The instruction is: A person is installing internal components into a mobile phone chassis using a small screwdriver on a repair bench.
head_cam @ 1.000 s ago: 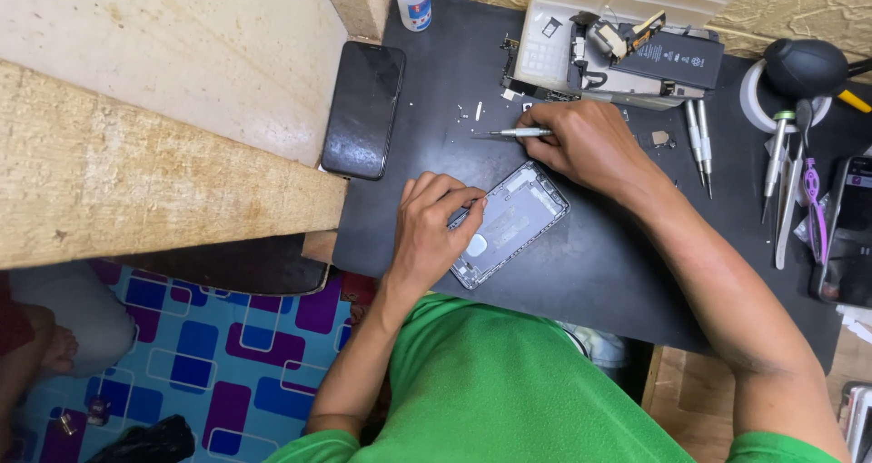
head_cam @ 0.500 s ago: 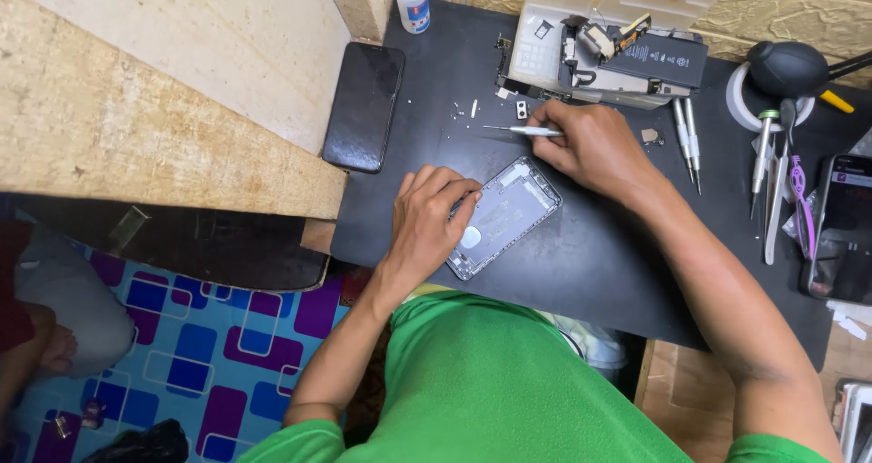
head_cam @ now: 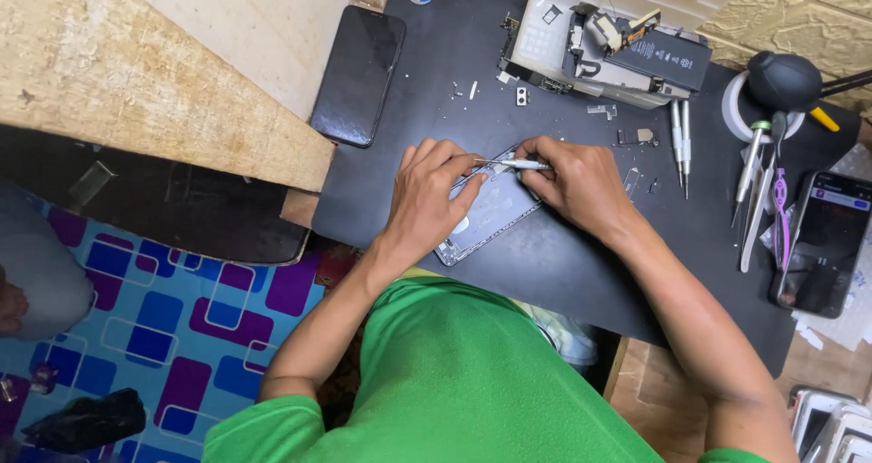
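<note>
Across the right of the view a black work mat (head_cam: pixel 545 272) is lying over the bench, carrying everything else. Beside it on the left, a pale wooden board (head_cam: pixel 163 81) is sloping away, and below that a blue and purple patterned floor (head_cam: pixel 173 336) is showing. Near the mat's top edge a stripped phone body with a black battery (head_cam: pixel 654 59) is sitting among loose parts. A dark phone screen (head_cam: pixel 359 72) is lying face up at the mat's left edge, and a lit phone (head_cam: pixel 822 240) is resting at the far right. Between that phone and the middle, a row of screwdrivers and tweezers (head_cam: pixel 758 190) is lying, with a black rubber blower (head_cam: pixel 783 81) just above them.

At the centre the silver phone housing (head_cam: pixel 490 213) is lying tilted on the mat. The left hand (head_cam: pixel 431 199) is pressing down on its left half, fingers curled over the edge and holding it flat. The right hand (head_cam: pixel 577 181) is closing its fingers around a thin white-handled tool (head_cam: pixel 518 164), whose tip is pointing left over the housing's upper edge, close to the left fingertips. Tiny screws and brackets (head_cam: pixel 518 95) are lying scattered above both hands.
</note>
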